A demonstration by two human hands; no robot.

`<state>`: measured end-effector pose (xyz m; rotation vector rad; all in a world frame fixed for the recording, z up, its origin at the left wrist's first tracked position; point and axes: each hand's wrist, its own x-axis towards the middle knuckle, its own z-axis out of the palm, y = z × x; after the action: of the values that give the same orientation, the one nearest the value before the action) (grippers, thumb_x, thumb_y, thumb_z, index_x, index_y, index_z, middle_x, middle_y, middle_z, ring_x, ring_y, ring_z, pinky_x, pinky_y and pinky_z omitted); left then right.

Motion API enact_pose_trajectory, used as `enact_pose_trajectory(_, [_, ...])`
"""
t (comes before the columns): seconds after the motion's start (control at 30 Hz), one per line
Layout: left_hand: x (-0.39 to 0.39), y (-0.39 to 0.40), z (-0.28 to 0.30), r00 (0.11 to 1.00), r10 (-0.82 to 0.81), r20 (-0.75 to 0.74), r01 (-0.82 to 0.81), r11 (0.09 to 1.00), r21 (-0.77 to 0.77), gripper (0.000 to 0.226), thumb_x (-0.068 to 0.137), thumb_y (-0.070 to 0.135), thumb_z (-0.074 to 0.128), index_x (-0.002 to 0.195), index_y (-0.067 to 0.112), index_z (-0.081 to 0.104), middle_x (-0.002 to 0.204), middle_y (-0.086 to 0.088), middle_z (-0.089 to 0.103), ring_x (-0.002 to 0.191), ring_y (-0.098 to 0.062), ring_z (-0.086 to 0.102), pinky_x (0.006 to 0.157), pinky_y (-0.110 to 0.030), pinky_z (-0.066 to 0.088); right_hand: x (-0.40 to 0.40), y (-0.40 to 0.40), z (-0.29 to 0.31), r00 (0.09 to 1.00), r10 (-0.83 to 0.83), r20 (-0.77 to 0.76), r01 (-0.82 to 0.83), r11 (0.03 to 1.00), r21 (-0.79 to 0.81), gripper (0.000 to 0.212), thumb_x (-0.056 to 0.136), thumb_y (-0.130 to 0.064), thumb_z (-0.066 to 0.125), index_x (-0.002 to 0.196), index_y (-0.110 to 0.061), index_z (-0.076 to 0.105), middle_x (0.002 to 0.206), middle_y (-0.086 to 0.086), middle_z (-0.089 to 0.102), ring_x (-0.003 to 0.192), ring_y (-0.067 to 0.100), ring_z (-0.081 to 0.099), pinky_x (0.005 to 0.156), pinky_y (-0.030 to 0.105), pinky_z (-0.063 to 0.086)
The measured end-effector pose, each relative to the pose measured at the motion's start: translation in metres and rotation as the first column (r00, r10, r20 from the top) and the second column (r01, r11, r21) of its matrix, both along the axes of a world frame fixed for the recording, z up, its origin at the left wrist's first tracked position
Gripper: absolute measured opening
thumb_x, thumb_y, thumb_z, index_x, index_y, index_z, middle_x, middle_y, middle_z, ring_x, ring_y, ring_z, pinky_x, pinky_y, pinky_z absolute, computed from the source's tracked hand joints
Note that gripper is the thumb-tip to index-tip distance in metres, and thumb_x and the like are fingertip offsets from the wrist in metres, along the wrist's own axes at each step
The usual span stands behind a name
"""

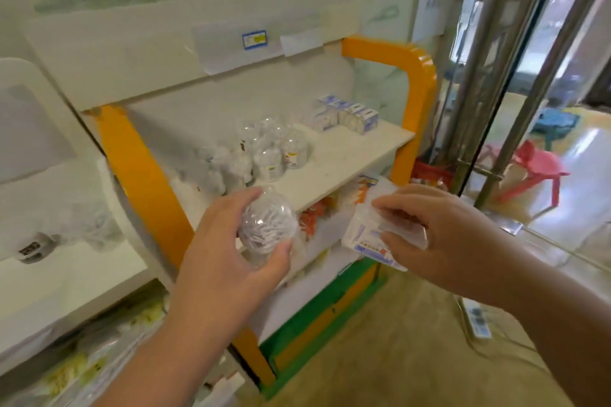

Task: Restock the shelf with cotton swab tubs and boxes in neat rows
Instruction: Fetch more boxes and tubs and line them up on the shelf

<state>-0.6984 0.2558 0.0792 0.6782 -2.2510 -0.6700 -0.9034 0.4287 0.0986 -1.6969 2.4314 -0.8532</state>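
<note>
Holding one item in each hand before the orange-framed shelf (pixel 350 155).
Left hand (pixel 228 251) curls its grip round a clear swab tub (pixel 266 225); beyond it, more tubs (pixel 271 150) cluster on the shelf, boxes (pixel 347 114) farther right. Right hand (pixel 439 235) pinches a white swab box (pixel 370 241).

shelf (pixel 347 155) front-right bare | tubs (pixel 264 149) crowd left | boxes (pixel 347 114) back-right
</note>
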Motion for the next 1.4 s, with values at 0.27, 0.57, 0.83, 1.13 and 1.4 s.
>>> enact_pose_trajectory(0.27, [-0.105,-0.029,-0.028,0.998,-0.052,0.039,0.05,0.997,0.053,0.065,0.075,0.041,0.075,0.126,0.052,0.036,0.118,0.037,0.039,0.107,0.015,0.041,0.089,-0.009,0.031,-0.077,0.01,-0.019,0.997,-0.078,0.028,0.078,0.997,0.009,0.044,0.089,-0.034,0.06,0.132,-0.04,0.054,0.114,-0.035,0.046,0.109,-0.012,0.045,0.077,0.008,0.047])
enact_pose_trajectory(0.57, [-0.206,-0.117,-0.068,0.983,0.156,0.092,-0.161,0.986,0.046,0.066,0.079,0.04,0.073,0.138,0.033,0.044,0.136,0.011,0.047,0.125,-0.006,0.04,0.097,-0.018,0.028,-0.181,-0.073,-0.028,1.0,0.011,0.011,-0.012,0.994,0.105,0.039,0.089,-0.034,0.061,0.126,-0.046,0.054,0.114,-0.039,0.042,0.11,-0.012,0.044,0.083,0.006,0.042])
enact_pose_trajectory(0.83, [-0.211,-0.139,-0.081,0.946,0.295,0.136,-0.3,0.954,0.012,0.065,0.076,0.037,0.076,0.133,0.033,0.047,0.129,0.018,0.042,0.115,0.008,0.028,0.093,0.001,0.018,-0.224,-0.159,-0.035,0.973,0.212,0.094,-0.222,0.969,0.106,0.039,0.088,-0.025,0.065,0.124,-0.035,0.058,0.108,-0.027,0.052,0.104,-0.004,0.052,0.083,0.01,0.042])
enact_pose_trajectory(1.13, [-0.202,-0.143,-0.093,0.831,0.516,0.208,-0.53,0.848,0.012,0.067,0.075,0.033,0.075,0.135,0.028,0.046,0.136,0.01,0.043,0.128,-0.009,0.037,0.103,-0.023,0.031,-0.252,-0.241,-0.051,0.876,0.452,0.166,-0.463,0.886,0.034,0.035,0.087,-0.02,0.068,0.12,-0.029,0.061,0.103,-0.021,0.056,0.101,-0.006,0.053,0.083,0.004,0.037])
enact_pose_trajectory(1.4, [-0.227,-0.139,-0.098,0.788,0.579,0.207,-0.599,0.799,0.046,0.068,0.074,0.034,0.076,0.133,0.034,0.044,0.137,0.01,0.04,0.128,-0.012,0.042,0.103,-0.026,0.04,-0.278,-0.287,-0.063,0.78,0.584,0.225,-0.597,0.802,-0.01,0.035,0.083,-0.015,0.069,0.115,-0.03,0.065,0.098,-0.022,0.057,0.097,-0.001,0.057,0.082,0.013,0.044])
